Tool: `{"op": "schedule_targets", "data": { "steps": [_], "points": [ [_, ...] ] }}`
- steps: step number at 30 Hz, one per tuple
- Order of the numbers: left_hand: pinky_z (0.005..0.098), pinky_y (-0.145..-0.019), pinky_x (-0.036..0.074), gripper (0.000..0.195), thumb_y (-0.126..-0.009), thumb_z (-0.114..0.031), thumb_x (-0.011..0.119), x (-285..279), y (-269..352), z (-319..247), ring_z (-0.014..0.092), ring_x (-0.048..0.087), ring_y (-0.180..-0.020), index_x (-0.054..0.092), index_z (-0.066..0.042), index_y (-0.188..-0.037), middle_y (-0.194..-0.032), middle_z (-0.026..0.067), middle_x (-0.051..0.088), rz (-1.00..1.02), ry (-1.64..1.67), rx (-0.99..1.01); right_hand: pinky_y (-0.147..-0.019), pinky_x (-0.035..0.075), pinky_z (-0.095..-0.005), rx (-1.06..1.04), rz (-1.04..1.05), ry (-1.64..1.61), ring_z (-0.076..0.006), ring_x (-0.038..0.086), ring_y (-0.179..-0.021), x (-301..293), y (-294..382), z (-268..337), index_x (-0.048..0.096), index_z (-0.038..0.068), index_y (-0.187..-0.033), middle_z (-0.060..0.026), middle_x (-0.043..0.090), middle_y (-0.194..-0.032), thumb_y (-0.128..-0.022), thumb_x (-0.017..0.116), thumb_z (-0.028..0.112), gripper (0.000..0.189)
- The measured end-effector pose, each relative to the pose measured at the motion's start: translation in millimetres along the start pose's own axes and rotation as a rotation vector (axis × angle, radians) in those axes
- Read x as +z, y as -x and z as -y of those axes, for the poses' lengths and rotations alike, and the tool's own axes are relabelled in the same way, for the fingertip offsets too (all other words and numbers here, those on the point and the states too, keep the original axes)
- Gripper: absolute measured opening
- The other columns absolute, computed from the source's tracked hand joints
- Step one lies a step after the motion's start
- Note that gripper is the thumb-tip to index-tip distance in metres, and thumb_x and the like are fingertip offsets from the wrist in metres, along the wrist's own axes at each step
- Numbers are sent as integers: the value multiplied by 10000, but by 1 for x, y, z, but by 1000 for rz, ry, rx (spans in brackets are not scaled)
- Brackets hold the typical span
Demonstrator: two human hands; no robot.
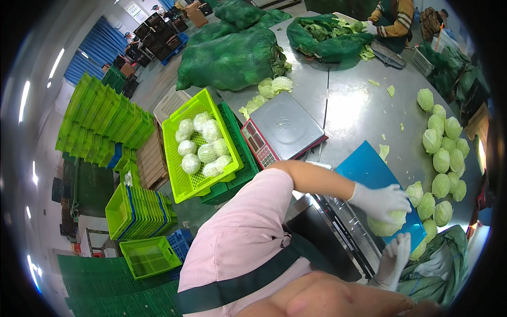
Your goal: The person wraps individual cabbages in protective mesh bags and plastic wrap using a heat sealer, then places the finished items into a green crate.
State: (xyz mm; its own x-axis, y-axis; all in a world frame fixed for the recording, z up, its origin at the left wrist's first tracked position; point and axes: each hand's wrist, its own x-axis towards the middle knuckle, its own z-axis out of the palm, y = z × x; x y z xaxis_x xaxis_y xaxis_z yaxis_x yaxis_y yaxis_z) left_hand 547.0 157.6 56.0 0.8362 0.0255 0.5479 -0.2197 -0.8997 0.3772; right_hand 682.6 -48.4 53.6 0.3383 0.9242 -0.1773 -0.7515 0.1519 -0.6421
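My left hand (381, 202), in a white glove, grips a pale green cabbage head (386, 225) from above. The cabbage is over the lower part of a blue board (370, 166), close to a metal machine with a black panel (323, 237). Just below the cabbage is my right hand (396, 253), also gloved, with its fingers raised and bent and nothing visible in it. Several bare cabbage heads (441, 160) stand along the right of the metal table (356, 103). Net-covered cabbages (211, 130) lie in a lime green crate (174, 158).
A scale (287, 123) stands between crate and board. Filled green mesh sacks (233, 59) lie at the table's far left; a co-worker's gloved hand (370, 28) is at an opened sack (332, 45). Stacked lime crates (103, 119) stand left. Green sacking (439, 269) lies near my right hand.
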Motion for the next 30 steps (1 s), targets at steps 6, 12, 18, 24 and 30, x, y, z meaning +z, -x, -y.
{"op": "schedule_targets", "data": {
  "steps": [6,12,18,24,30],
  "points": [
    [378,-1050,404,459,-937,-154,564,0,36,-66,256,522,-1254,514,0,-1367,-1295,183,593,-139,973,-362,-838,479,-299,-815,-330,1204,-170,579,-936,91,14,-55,576,-22,-1049,-107,593,-1071,-904,601,6,149],
    [315,-987,451,341,-949,-163,595,-18,64,-82,119,561,-1123,597,5,-1246,-1191,75,641,-180,1315,-515,-804,506,-322,-775,-487,1089,-215,608,-915,71,8,-67,580,-58,-1137,-160,595,-1146,-903,624,-5,244],
    [263,-832,480,179,-997,-182,554,-50,71,-90,71,563,-915,605,-11,-1016,-970,-5,616,-352,1351,-589,-868,500,-333,-514,-12,1337,-251,640,-973,54,22,-42,603,-115,-1156,-167,668,-1130,-916,623,66,301],
    [314,-763,492,264,-859,-173,659,-58,88,-74,176,592,-868,571,-9,-1046,-939,94,596,-252,1210,-307,-869,485,-368,-190,334,1222,-270,624,-960,43,44,-59,618,-35,-1120,-168,648,-1036,-935,546,226,327],
    [271,-583,441,180,-916,-153,575,-6,107,-100,129,525,-680,632,-14,-1016,-770,1,558,364,1481,-356,-769,494,-333,-355,-300,520,-208,610,-828,25,29,-19,584,16,-878,-119,646,-911,-853,657,190,190]
  ]
}}
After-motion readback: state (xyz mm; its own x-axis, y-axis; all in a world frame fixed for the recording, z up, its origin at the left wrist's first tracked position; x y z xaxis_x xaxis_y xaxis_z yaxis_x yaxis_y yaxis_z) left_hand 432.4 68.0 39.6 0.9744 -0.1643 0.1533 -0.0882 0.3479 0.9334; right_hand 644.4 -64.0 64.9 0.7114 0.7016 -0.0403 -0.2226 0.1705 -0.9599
